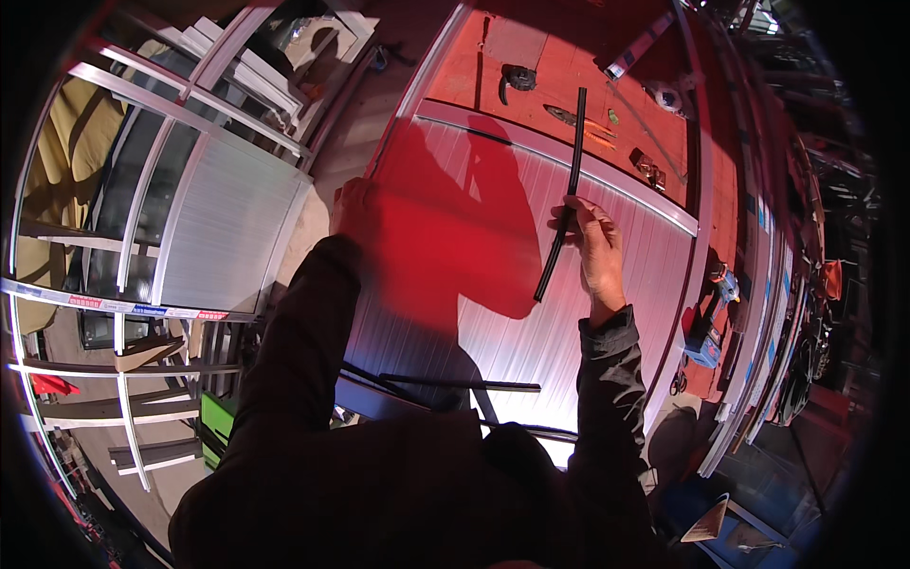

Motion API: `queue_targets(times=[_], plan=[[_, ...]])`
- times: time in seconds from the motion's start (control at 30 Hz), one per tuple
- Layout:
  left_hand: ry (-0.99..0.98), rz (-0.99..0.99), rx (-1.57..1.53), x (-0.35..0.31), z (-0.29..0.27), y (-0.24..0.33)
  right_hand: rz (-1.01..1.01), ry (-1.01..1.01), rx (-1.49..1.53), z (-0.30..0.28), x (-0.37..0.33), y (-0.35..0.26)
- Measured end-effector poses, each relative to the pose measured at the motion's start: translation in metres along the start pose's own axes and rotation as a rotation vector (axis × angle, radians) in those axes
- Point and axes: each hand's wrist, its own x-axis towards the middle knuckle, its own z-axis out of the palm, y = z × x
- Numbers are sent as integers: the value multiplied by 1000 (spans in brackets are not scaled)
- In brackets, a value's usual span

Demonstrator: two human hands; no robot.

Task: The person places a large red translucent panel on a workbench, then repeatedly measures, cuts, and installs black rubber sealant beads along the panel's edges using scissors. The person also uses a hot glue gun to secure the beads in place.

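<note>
Over the ribbed silver panel [531,356], I see the right hand [597,248] hold a black strip [577,142], pinched between thumb and fingers. The left hand [353,211] is at the panel's left edge, and I can't tell if it grips anything. As far as I can judge, the work is only part done. The panel already lies next to a metal bar [654,207] at its far end, but the held strip isn't fixed to anything yet. A second black strip [474,383] lies by the panel's near end, and it looks loose too. The held strip is long, thin and dark, with shiny lines along it and a small bend. To my eye, its top end reaches past the panel, over a red board [455,76].
</note>
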Motion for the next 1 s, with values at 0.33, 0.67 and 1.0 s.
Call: queue_targets(times=[0.33,0.67,1.0], plan=[[51,108,-191,-28,-7,-5,395,167,-57,184,-16,155],[24,75,-223,-27,-14,-1,402,20,-89,212,16,157],[30,64,-201,-25,-16,2,292,-136,-23,205,47,175]])
